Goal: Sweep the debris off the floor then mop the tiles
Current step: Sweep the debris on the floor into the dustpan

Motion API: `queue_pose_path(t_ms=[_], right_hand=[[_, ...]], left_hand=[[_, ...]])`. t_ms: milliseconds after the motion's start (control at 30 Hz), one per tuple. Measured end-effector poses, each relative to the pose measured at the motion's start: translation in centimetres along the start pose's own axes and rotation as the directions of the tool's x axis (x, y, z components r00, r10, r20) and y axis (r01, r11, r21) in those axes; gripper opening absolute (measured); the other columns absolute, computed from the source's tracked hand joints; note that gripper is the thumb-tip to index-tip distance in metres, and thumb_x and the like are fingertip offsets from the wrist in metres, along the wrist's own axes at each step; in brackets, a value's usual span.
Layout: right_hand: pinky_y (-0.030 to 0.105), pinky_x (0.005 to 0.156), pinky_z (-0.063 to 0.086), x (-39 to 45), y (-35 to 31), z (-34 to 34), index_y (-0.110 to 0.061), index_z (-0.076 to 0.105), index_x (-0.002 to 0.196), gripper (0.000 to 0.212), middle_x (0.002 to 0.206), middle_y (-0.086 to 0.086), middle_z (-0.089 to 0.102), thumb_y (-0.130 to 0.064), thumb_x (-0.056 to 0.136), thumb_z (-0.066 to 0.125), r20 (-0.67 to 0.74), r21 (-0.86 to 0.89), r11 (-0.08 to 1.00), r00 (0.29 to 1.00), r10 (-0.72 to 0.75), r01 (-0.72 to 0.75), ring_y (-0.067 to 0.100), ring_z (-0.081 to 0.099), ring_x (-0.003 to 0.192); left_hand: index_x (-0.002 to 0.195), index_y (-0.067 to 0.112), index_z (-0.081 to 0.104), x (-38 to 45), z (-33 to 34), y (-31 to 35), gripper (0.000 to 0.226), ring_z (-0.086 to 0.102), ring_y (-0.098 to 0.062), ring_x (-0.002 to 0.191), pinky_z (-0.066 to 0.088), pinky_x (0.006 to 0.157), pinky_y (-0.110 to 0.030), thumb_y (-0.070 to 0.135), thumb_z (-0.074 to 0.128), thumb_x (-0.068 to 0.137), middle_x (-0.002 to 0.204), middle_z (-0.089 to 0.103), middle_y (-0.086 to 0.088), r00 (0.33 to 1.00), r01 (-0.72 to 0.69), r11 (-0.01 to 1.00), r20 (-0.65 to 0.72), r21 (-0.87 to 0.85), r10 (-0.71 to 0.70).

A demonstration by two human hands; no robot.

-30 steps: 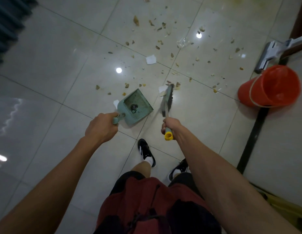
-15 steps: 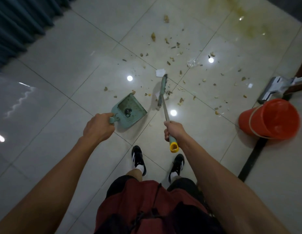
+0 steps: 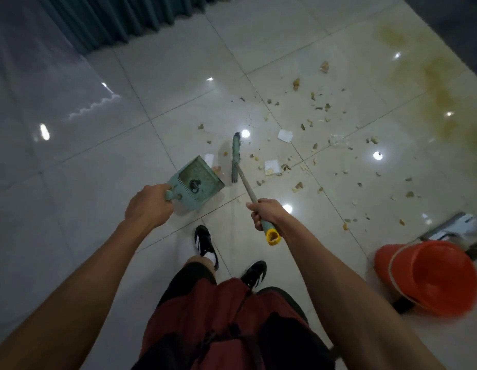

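I judge sweeping just begins: my left hand [image 3: 149, 205] grips the dustpan [image 3: 196, 182], my right hand [image 3: 266, 213] clamps the broom [image 3: 237, 156], next pulling debris [image 3: 298, 185] panward.

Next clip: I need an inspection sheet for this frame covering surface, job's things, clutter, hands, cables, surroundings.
Surface: glossy tile floor, yellowish stain at upper right.
Job's things: green dustpan and broom in hand; debris and paper scraps scattered right of the broom; mop head behind the orange bucket.
Clutter: nothing seen beyond the debris.
Hands: left hand grips the dustpan handle; right hand grips the broom handle.
Cables: nothing seen.
Surroundings: dark curtain at top left.
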State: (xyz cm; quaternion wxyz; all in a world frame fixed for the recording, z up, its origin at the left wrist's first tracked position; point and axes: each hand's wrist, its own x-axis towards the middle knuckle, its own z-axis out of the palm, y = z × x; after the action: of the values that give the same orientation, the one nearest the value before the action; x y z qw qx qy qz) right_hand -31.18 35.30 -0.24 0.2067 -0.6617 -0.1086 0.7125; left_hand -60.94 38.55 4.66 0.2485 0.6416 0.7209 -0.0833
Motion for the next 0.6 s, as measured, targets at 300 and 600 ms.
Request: queue_pose_path(t_ms=[300,600], right_hand=[[0.021,0.04,0.039,4.1,-2.8,7.9,-0.005,0.047,0.096,0.01,0.061,0.007,0.044,0.001,0.095,0.056,0.149,-0.215,0.975,0.985,0.083,-0.05,0.011,0.041,0.043],[0.018,0.04,0.041,7.2,-6.3,15.4,-0.008,0.044,0.095,0.007,0.08,0.02,0.056,-0.002,0.099,0.047,0.233,-0.307,0.944,0.951,0.201,-0.124,0.009,0.041,0.039]], left_hand=[[0.102,0.024,0.07,-3.2,1.4,-6.7,0.023,0.066,-0.034,0.084,0.051,0.07,-0.032,0.019,0.057,0.084,0.1,0.07,-0.012,0.952,0.306,0.94,0.044,-0.151,-0.303],[0.101,0.019,0.07,-4.0,2.3,-11.5,0.023,0.068,-0.035,0.089,0.053,0.073,-0.034,0.019,0.057,0.082,0.102,0.071,-0.014,0.879,0.476,0.837,0.117,-0.27,-0.463]])
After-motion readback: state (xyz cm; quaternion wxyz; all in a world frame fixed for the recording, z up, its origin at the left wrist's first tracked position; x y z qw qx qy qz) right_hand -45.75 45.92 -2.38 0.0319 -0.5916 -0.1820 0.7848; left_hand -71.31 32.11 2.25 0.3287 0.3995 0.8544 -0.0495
